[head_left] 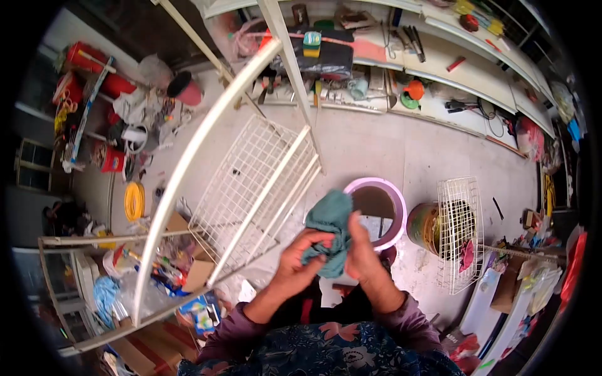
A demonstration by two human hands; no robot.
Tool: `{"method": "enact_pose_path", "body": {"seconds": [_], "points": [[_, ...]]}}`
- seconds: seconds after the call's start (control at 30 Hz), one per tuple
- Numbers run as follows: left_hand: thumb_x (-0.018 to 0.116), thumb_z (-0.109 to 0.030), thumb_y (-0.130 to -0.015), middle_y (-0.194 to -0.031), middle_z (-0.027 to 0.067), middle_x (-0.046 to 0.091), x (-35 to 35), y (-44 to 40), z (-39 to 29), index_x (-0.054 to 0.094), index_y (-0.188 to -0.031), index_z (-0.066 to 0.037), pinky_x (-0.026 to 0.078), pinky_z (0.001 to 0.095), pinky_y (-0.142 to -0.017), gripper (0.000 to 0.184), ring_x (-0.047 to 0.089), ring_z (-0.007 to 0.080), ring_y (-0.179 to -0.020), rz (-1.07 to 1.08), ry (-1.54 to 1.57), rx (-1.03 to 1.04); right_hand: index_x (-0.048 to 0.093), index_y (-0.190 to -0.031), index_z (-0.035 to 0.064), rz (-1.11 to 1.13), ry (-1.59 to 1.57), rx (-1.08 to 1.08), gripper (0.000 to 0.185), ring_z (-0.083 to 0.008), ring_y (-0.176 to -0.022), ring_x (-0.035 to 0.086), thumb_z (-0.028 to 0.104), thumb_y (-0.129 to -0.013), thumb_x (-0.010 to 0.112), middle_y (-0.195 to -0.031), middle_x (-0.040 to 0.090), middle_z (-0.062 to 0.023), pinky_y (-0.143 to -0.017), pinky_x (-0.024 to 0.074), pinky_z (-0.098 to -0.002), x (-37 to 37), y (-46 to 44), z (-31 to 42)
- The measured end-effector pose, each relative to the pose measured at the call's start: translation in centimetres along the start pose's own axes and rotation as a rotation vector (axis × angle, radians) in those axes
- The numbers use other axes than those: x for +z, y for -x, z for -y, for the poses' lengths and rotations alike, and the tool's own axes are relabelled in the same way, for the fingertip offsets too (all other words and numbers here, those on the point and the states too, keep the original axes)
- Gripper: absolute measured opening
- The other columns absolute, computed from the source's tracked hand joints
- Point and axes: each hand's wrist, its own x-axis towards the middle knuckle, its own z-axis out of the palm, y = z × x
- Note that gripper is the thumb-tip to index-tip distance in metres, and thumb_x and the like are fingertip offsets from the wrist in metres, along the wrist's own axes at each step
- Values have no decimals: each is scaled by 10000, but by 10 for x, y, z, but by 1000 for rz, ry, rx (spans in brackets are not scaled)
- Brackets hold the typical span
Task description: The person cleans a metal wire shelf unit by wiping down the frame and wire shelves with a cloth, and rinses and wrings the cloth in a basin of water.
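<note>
Teal cloth between left hand, right hand.

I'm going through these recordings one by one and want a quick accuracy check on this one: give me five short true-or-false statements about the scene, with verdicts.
1. The left hand grips a green cloth. True.
2. The right hand is down inside a bucket. False: the right hand is up at the cloth, though blur hides how it grips.
3. The bucket just beyond the hands is orange. False: that bucket is light purple.
4. A white wire rack shows to the right of the purple bucket. True.
5. The yellow coil is at the picture's right edge. False: the yellow coil is on the left side.
</note>
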Motion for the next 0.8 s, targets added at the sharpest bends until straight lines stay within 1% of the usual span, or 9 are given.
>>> {"method": "enact_pose_path", "body": {"seconds": [0.03, 0.13, 0.27, 0.4, 0.53, 0.6, 0.63, 0.7, 0.8], "points": [[541, 72, -759, -1007, 105, 525, -1, -1, -10, 536, -1103, -10, 407, 276, -851, 354, 531, 194, -950, 39, -101, 61, 480, -1195, 40, 41, 258, -75, 437, -161, -906, 580, 361, -900, 499, -1044, 593, -54, -805, 477, -298, 7, 6, -9], [663, -26, -722, -1133, 178, 519, -18, 0, -60, 519, -1144, 17, 421, 322, -872, 449, 533, 283, -1036, 26, -339, 220, 515, -1140, 33, -8, 112, -88, 313, -177, -870, 596, 211, -883, 535, -1003, 604, -68, -762, 501, -315, 28, -1, -2], [677, -31, -686, -1134, 201, 524, -54, -6, -131, 538, -1121, 20, 415, 380, -880, 460, 518, 341, -1045, -341, -806, 550, 455, -1200, 81, 131, 51, -135, 377, -242, -922, 586, 247, -867, 518, -1075, 574, -86, -819, 485, -395, 54, -12, 56], [623, -98, -761, -1123, 227, 505, -76, -25, -173, 488, -1165, 39, 406, 398, -827, 448, 500, 354, -1010, -663, -1181, 625, 406, -1238, 78, 413, 80, -541, 385, -229, -976, 562, 222, -890, 489, -1125, 544, -84, -831, 479, -384, 146, 15, 119], [570, -201, -827, -1062, 242, 533, -92, -61, -165, 487, -1142, 40, 436, 421, -745, 405, 533, 368, -952, -711, -1349, 554, 466, -1178, 33, 608, 243, -1035, 313, -121, -880, 557, 112, -881, 520, -1035, 567, -46, -765, 474, -252, 237, 33, 155], [493, -292, -879, -895, 236, 592, -92, -72, -161, 544, -976, 34, 451, 453, -633, 344, 587, 374, -791, -532, -1294, 78, 524, -1149, 16, 656, 414, -1313, 313, -98, -888, 547, 76, -846, 576, -1026, 583, -39, -785, 449, -220, 273, 37, 174], [493, -292, -879, -895, 236, 592, -93, -74, -160, 544, -976, 34, 451, 453, -633, 344, 587, 374, -791, -547, -1297, 87, 524, -1149, 16, 672, 409, -1319, 313, -98, -888, 547, 76, -846, 576, -1026, 583, -39, -785, 449, -220, 292, 39, 179], [439, -323, -906, -707, 209, 606, -92, -75, -156, 550, -798, 6, 449, 473, -554, 363, 587, 384, -615, -511, -1370, 113, 556, -1132, 6, 698, 477, -1699, 321, -87, -901, 541, 57, -820, 610, -1033, 592, -32, -799, 432, -202, 328, 41, 185], [454, -306, -902, -614, 192, 590, -90, -74, -153, 539, -713, -8, 448, 466, -532, 363, 570, 385, -540, -577, -1395, 163, 579, -1147, 108, 637, 735, -2288, 444, -251, -1014, 539, 14, -718, 648, -1144, 557, -136, -878, 421, -313, 366, 24, 196]]}}
